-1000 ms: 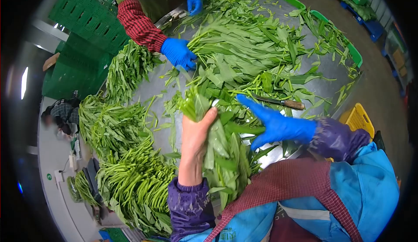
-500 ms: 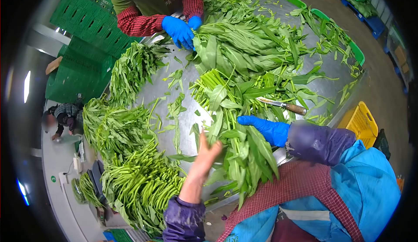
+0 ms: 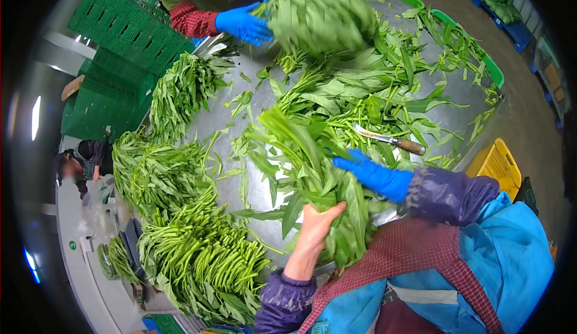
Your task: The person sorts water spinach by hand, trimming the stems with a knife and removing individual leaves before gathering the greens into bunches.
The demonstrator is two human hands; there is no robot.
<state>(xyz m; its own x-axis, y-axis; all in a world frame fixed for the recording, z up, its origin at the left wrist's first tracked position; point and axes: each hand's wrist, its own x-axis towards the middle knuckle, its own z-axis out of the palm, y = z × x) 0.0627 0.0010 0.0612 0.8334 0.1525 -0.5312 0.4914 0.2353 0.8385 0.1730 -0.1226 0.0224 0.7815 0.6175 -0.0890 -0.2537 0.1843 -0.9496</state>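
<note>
A bunch of water spinach [image 3: 312, 159] is between my two hands, its cut stems pointing up and away, a little blurred. My bare left hand [image 3: 318, 223] grips its leafy lower part, thumb across the leaves. My right hand [image 3: 372, 174], in a blue glove, closes on the bunch's right side, its fingertips partly hidden by leaves. Just beyond the right glove, a curved knife [image 3: 409, 146] with a wooden handle lies on loose stems. Its blade points left.
Across the metal table [image 3: 255, 90], a co-worker's blue-gloved hands [image 3: 243, 24] hold another bunch [image 3: 321, 18], blurred by motion. Bunches [image 3: 204, 250] line the left edge. Green crates [image 3: 120, 27] stand at far left, a yellow crate [image 3: 497, 168] at right. Another person [image 3: 87, 159] is at left.
My left hand has moved right and taken hold of the bunch, whose stems have swung up to the left. The co-worker has lifted a bunch off the pile.
</note>
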